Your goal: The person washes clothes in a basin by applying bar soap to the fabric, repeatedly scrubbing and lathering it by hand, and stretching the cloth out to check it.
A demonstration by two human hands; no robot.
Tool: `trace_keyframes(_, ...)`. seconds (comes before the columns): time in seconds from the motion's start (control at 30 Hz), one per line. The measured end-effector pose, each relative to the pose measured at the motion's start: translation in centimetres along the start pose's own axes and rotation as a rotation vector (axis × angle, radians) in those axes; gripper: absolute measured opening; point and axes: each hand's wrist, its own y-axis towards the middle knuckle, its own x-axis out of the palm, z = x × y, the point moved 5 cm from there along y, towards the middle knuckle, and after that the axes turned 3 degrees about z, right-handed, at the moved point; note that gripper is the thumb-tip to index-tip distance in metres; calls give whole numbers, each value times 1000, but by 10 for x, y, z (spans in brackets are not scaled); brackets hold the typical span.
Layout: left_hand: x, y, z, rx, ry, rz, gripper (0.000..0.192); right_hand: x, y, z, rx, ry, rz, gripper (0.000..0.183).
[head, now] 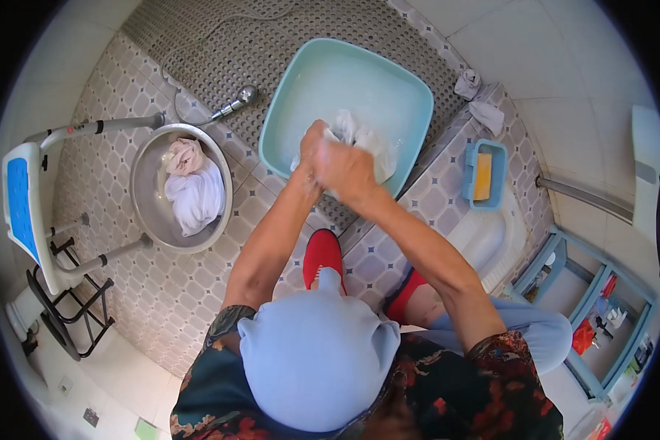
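A wet white cloth [375, 147] lies bunched at the near side of a light blue plastic basin [415, 82] that holds cloudy water. My left hand [312, 151] and my right hand [345, 168] are pressed together over the basin's near edge, both closed on part of this cloth. The right hand overlaps the left and hides much of the gripped part. To the left, a metal basin [143, 192] on the tiled floor holds a white cloth [195, 195] and a pinkish cloth [185, 157].
A shower head [246, 94] with its hose lies on the perforated mat [214, 60]. A blue soap box [487, 203] with a yellow bar [482, 176] sits on the raised tiled ledge beside a squat toilet [487, 236]. Left stands a shower chair [19, 203]; right, a blue shelf rack [586, 258].
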Motion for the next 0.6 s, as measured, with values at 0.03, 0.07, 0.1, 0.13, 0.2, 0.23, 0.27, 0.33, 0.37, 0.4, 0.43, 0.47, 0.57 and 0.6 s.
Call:
trace_keyframes(0.03, -11, 7, 5, 15, 3, 10, 19, 2, -5, -19, -134, 104, 24, 20)
trace_keyframes(0.07, -29, 21, 15, 136, 35, 60, 19, 17, 8, -14, -55, 45, -97, 22)
trace_keyframes(0.1, -38, 27, 12, 234, 59, 104, 18, 16, 17, -2, -49, 45, -107, 22)
trace_keyframes(0.13, -27, 22, 2, 220, 58, 99, 18, 8, 28, 31, 69, -3, -81, 21)
trace_keyframes(0.2, 7, 6, -1, 214, 282, 99, 19, 4, 45, 86, 195, -59, -37, 24)
trace_keyframes(0.23, 12, 2, 3, 212, 280, 96, 19, 12, 45, 98, 59, 54, -103, 28)
trace_keyframes(0.27, 17, 2, 11, 233, 180, 48, 19, 16, 45, 102, -88, 170, -174, 34)
trace_keyframes(0.33, 17, -4, 33, 262, 81, 8, 20, 9, 30, 90, -6, 570, -341, 39)
trace_keyframes(0.37, 21, -11, 45, 307, 57, -73, 22, 6, 21, 79, 93, 961, -502, 44)
trace_keyframes(0.4, 28, -18, 53, 345, 36, -160, 25, -1, 18, 75, 95, 958, -500, 44)
trace_keyframes(0.43, 31, -23, 57, 343, 36, -163, 25, -4, 14, 71, 104, 955, -575, 45)
trace_keyframes(0.47, 39, -32, 59, 391, 160, -282, 29, -5, 10, 67, 113, 953, -651, 45)
trace_keyframes(0.57, 42, -47, 69, 459, 366, -459, 38, -15, 8, 74, 78, 832, -671, 48)
trace_keyframes(0.6, 45, -48, 67, 464, 442, -524, 42, -15, 8, 83, 82, 825, -667, 48)
